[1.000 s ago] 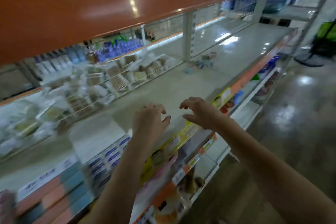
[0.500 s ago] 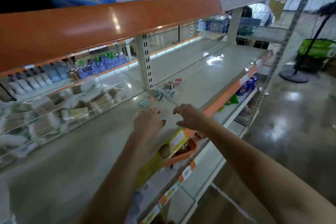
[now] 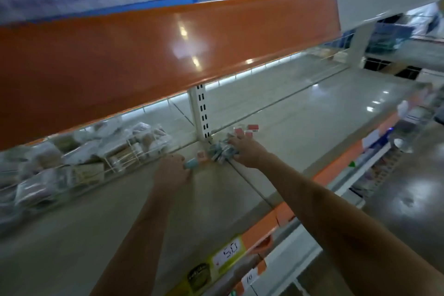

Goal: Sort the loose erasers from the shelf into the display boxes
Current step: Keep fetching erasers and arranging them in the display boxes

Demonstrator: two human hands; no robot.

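Grey shelf (image 3: 300, 132): eraser pile (image 3: 222, 151) touching right hand (image 3: 249, 154) fingertips.

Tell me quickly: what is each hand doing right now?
Left hand: at a blue eraser; grip cannot be told.
Right hand: on the eraser pile; grip cannot be told.

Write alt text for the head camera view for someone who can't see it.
Both hands reach deep onto a store shelf: the right hand touches a pile of loose erasers, and the left hand is at a blue eraser. Packaged goods sit behind a wire divider on the left.
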